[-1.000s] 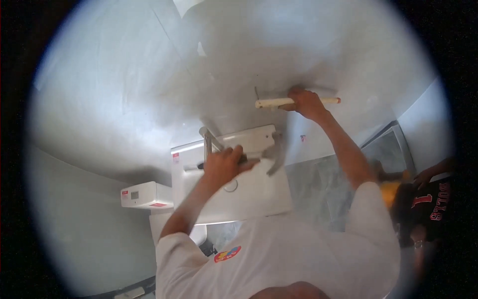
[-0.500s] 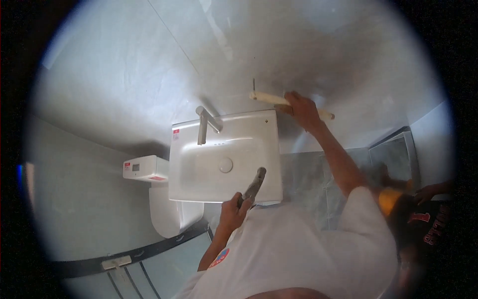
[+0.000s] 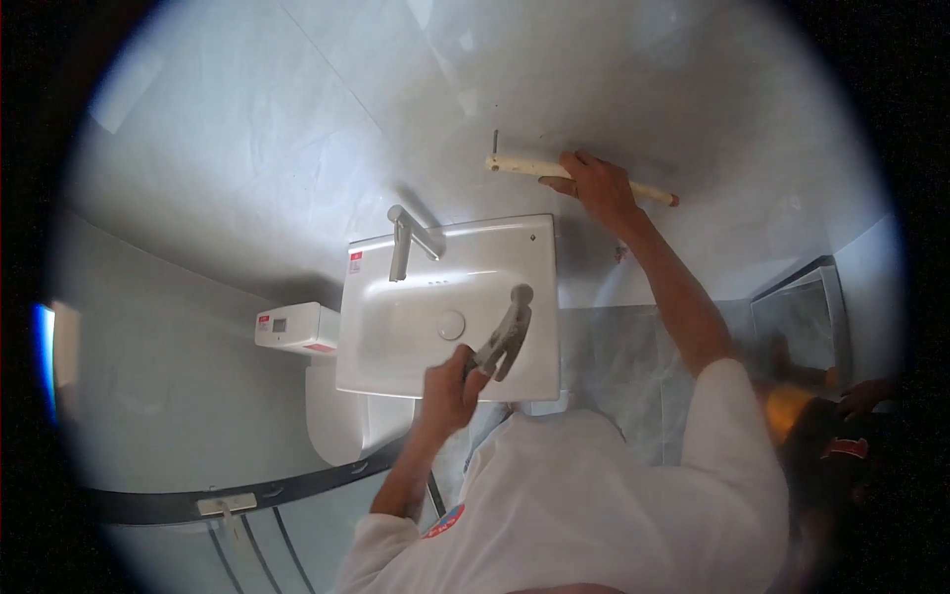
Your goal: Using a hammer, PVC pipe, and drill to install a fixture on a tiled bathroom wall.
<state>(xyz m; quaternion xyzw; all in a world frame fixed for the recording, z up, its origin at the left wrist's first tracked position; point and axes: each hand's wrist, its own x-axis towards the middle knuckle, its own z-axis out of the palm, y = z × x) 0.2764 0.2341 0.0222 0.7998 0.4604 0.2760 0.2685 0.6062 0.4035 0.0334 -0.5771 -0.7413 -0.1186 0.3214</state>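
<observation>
My left hand (image 3: 450,388) is closed around a claw hammer (image 3: 511,337), whose grey head stands above the front right of the white washbasin (image 3: 396,371). My right hand (image 3: 600,184) grips a pale, wood-coloured stick (image 3: 524,165) at about its middle, up against the grey wall behind the basin. The stick lies aslant, its left end higher and marked with a dark hole or spot. Just above that end, a thin metal bolt (image 3: 496,142) sticks out of the wall; I cannot tell if the two touch.
A chrome tap (image 3: 401,243) rises from the basin's back left. Left of the basin are a white toilet (image 3: 346,421) and a white box with a small display (image 3: 295,327). A framed glass panel (image 3: 797,317) leans at the right. Another person's arm (image 3: 861,396) shows at the right edge.
The hammer has risen over the basin and turned, so its claw now shows. My right hand has moved slightly up with the stick, which lies flatter. My view has shifted a little.
</observation>
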